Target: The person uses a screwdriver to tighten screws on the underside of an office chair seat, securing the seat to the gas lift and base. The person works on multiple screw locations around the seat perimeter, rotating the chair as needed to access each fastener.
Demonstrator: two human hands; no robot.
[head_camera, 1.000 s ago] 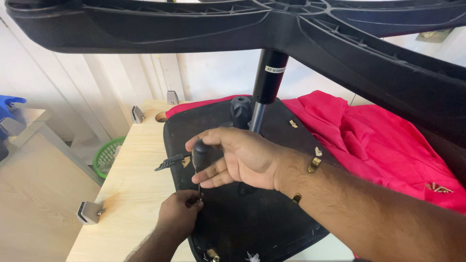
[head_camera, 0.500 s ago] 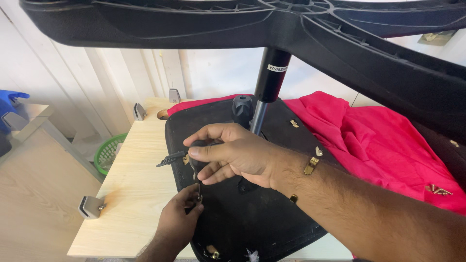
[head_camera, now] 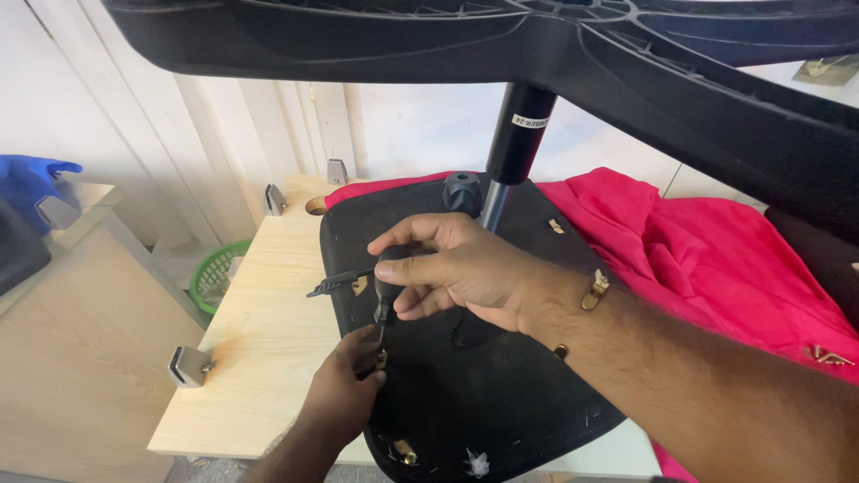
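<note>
Right hand (head_camera: pixel 465 273) grips screwdriver (head_camera: pixel 386 291) above left hand (head_camera: pixel 344 389) on seat underside (head_camera: pixel 483 394)

— What was the tabletop at lower left?
— A pale wooden tabletop (head_camera: pixel 259 358), smooth and matt, with dull metal brackets (head_camera: pixel 188 367).
— And at centre?
— A black upturned seat underside (head_camera: pixel 483 394), matt and slightly rough; right of it, soft pink-red cloth (head_camera: pixel 707 259); above, a glossy black gas cylinder (head_camera: pixel 519 134).

Red cloth (head_camera: pixel 716 259), green basket (head_camera: pixel 215 273), blue item (head_camera: pixel 31 183) at left.
</note>
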